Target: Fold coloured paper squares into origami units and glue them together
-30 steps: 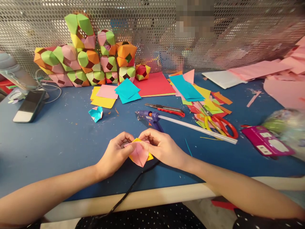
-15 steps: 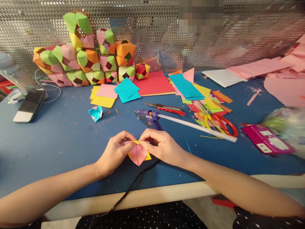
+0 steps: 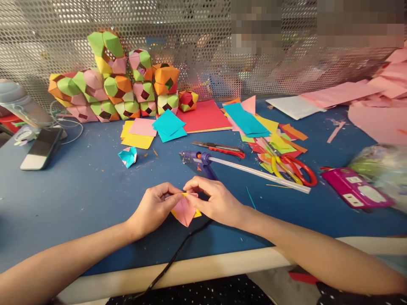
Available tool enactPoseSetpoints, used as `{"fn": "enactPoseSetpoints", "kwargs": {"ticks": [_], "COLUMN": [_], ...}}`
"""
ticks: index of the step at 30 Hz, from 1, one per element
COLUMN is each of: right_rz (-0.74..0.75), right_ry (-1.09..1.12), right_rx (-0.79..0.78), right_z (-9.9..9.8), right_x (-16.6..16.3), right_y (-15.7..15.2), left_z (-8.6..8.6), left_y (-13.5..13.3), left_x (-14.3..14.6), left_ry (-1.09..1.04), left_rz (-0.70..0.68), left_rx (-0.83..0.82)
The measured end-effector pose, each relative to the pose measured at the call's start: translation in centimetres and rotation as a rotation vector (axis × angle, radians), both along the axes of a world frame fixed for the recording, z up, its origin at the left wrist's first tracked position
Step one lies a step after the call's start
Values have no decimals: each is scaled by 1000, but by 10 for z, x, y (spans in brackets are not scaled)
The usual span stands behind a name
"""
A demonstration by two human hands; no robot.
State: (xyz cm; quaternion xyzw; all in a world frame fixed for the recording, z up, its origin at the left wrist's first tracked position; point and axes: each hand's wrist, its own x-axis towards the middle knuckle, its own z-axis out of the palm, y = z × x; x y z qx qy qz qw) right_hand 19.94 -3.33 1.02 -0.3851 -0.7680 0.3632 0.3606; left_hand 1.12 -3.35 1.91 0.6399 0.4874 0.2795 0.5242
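Note:
A small folded paper piece (image 3: pixel 185 209), pink on top with yellow under it, lies on the blue table (image 3: pixel 79 190) near the front edge. My left hand (image 3: pixel 154 207) pinches its left side with curled fingers. My right hand (image 3: pixel 213 200) pinches its upper right corner, thumb and fingertips pressed together. Both hands meet over the piece. Just behind them lies a purple glue gun (image 3: pixel 199 159) with a long clear glue stick (image 3: pixel 257 173).
Folded paper cubes (image 3: pixel 117 82) are stacked at the back left against a perforated metal screen. Loose coloured sheets (image 3: pixel 206 116), a box cutter (image 3: pixel 219 148), red and yellow scissors (image 3: pixel 291 165), a pink case (image 3: pixel 356 188), a small teal folded piece (image 3: pixel 127 156) and a phone (image 3: pixel 41 148) lie around.
Both hands keep pinching the pink and yellow piece, fingers shifting slightly along its top fold. The view has tilted a little, so everything sits slightly lower.

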Motion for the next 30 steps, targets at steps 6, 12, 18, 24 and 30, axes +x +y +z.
{"fn": "enactPoseSetpoints", "kwargs": {"ticks": [6, 12, 18, 24, 30], "right_rz": [-10, 87, 10, 93, 8], "right_ry": [-99, -200, -93, -135, -66], "right_rx": [109, 339, 204, 322, 187], "right_z": [-2, -6, -3, -7, -7], "right_x": [-1, -1, -3, -4, -6], "right_y": [-1, -3, -4, -4, -2], "left_z": [-3, -6, -8, -11, -12], "left_y": [-3, -6, -9, -10, -12], "left_x": [1, 1, 1, 2, 3], "left_ry": [52, 40, 25, -7, -58], "left_rz": [10, -62, 39, -29, 48], "left_rx": [49, 26, 46, -30, 31]}}
